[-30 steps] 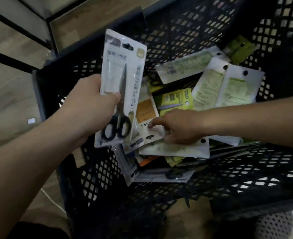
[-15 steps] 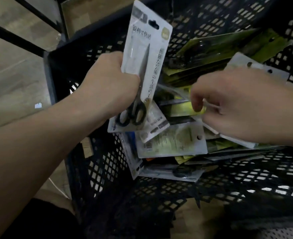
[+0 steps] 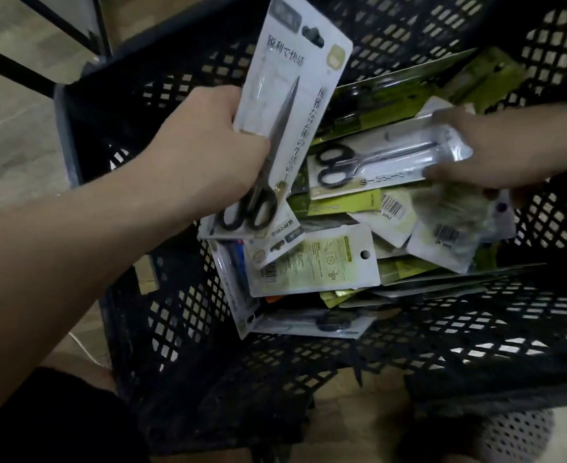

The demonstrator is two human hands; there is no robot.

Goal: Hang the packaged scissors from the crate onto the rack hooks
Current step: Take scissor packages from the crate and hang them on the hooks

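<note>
A black lattice crate [image 3: 182,329] holds a loose pile of packaged scissors [image 3: 315,272], white and green cards lying at all angles. My left hand [image 3: 205,152] grips one white pack of black-handled scissors [image 3: 292,95], held upright above the crate's left side, hang hole at the top. My right hand [image 3: 495,152] holds a second white pack [image 3: 382,162] by its blade end, lying sideways over the pile with the black handles pointing left. No rack hooks are in view.
Wooden floor [image 3: 11,135] lies to the left of the crate, with black metal frame bars [image 3: 15,68] at the upper left. A white perforated object [image 3: 512,436] sits at the bottom right, below the crate's near wall.
My right hand has lifted a second scissors pack out of the pile and turned it face up. My left hand has raised its pack slightly higher.
</note>
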